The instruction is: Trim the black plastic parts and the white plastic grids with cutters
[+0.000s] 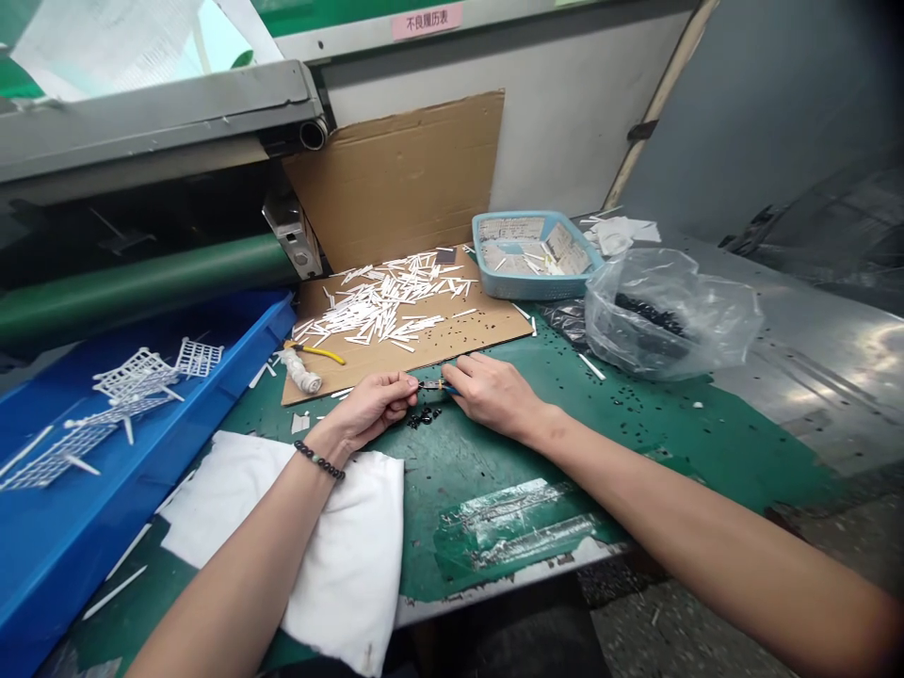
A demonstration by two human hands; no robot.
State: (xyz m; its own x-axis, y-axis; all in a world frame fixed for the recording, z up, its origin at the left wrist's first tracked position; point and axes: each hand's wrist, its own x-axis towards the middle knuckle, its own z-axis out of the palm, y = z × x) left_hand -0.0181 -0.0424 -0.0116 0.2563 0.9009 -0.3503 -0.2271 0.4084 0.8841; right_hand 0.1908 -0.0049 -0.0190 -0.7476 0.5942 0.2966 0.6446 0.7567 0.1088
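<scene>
Gripping small blue-handled pliers [438, 385] in the right hand [491, 395], tips meeting the narrow pinch of the left hand [371, 407], whose held item is hidden, with small black plastic pieces [424, 417] just below both hands.

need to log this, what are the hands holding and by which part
The right hand grips small blue-handled pliers by the handle; anything in the left hand is too small to tell.
</scene>
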